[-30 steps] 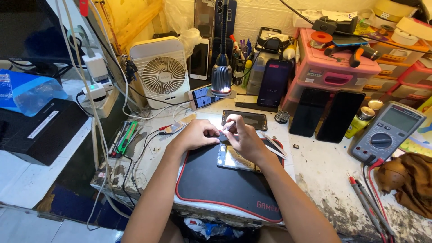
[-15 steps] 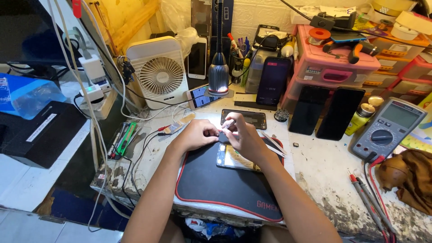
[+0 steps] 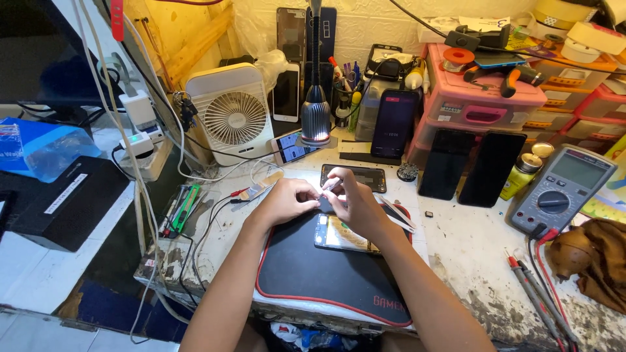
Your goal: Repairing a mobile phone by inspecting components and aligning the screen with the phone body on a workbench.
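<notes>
The left hand (image 3: 287, 201) and the right hand (image 3: 355, 205) are meeting fingertip to fingertip over the far edge of a black mat (image 3: 313, 277) with a red border. Both are curling their fingers round a small pale object (image 3: 328, 186); it is too small and too covered by the fingers to make out what it is, or which hand is carrying its weight. The right hand is hiding the upper right part of an opened phone (image 3: 339, 234), which is lying flat on the mat just beneath the wrist. Thin flat pieces (image 3: 398, 214) are poking out from behind that hand, partly covered. Beyond the fingertips a dark phone panel (image 3: 355, 176) is lying on the worn white bench (image 3: 469, 261). Farther back a lamp (image 3: 315, 124) is glowing beside a white desk fan (image 3: 232, 117). To the right a grey multimeter (image 3: 564, 189) is sitting near a brown cloth (image 3: 596, 257), which the frame edge is cutting off, and its red probes (image 3: 531, 290) are running out of view at the bottom.
</notes>
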